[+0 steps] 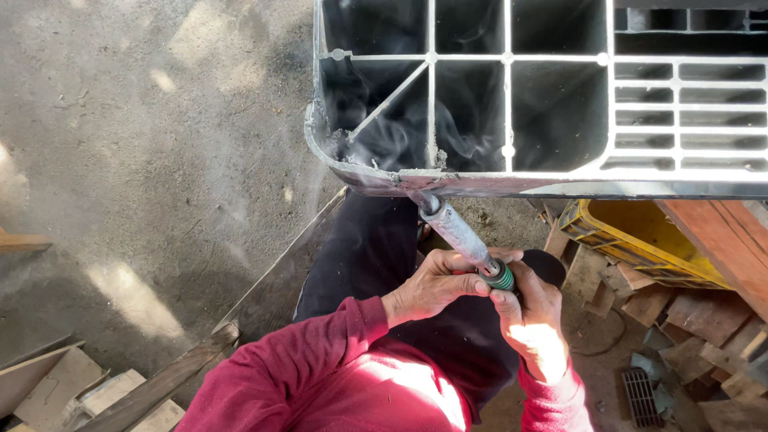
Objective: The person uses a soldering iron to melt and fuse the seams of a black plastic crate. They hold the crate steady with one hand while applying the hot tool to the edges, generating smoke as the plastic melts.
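Note:
A dark plastic pallet (384,178) with a grid of ribs lies upside down in front of me; smoke rises from its near edge. A long grey metal hot iron (456,230) with a green handle presses its tip against that edge. My left hand (436,284) grips the shaft just above the handle. My right hand (532,316) is closed around the green handle from below. Both sleeves are red, and my dark trouser leg shows beneath the tool.
Rough concrete floor (152,160) spreads to the left. A yellow plastic crate (640,240) and several wood offcuts (688,312) lie at the right, a reddish plank (720,232) above them. Wooden boards (144,392) lie at bottom left.

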